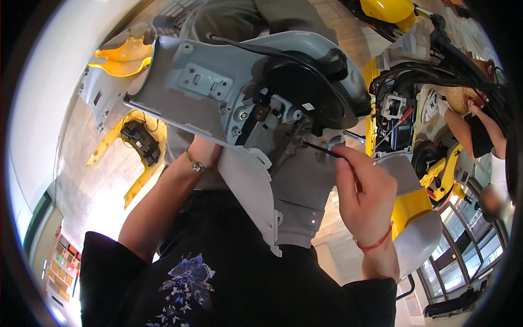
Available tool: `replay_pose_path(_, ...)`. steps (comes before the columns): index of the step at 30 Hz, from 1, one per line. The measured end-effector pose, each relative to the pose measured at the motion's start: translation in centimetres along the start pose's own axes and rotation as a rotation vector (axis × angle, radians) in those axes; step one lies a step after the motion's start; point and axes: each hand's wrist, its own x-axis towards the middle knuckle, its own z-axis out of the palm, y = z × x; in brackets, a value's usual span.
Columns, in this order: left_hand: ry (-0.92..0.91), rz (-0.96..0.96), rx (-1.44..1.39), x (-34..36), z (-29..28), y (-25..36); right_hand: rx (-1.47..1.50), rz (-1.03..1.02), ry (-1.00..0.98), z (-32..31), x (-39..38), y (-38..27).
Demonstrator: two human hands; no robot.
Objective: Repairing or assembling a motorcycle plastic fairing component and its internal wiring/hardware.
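In the middle of the view, a big pale grey plastic panel [218,82] from a scooter is held up in front of the person. Its inner side faces the camera, with ribs, screw holes and a small flat bracket. A round black part [305,82] sits on the panel toward its right end, and a black cable [245,46] runs along the panel's top edge to it.

The left hand [202,152] is just under the panel's lower edge, near its middle. Its grip is closed on that edge, and the fingers go behind the panel, so they are hidden. A thin band is around that wrist.

The right hand [362,188] is below and to the right of the panel. Its grip is closed tight around a thin black screwdriver [321,150], with the fingers folded over the handle so only the shaft shows. The shaft points up and left from the hand, and its tip touches a small screw spot on the panel, just under the round black part. A red string is around that wrist.

To the right of the panel stands a yellow scooter [414,207] with its cover off and wires showing. Past it, another person's arm [460,128] reaches in. To the left of the panel, yellow body parts [122,57] lie on the floor [92,180].
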Motion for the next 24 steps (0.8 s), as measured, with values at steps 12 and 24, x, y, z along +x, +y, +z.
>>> replay_pose_path(12, -0.016, 0.003, -0.049, 0.4, 0.5, -0.7, 0.223, 0.278, -0.024, 0.0, -0.1, -0.6)
replay_pose_path(24, -0.039, 0.012, -0.094, -1.6, 0.4, -0.7, 0.476, 0.407, 0.131, 1.3, -0.8, -0.9)
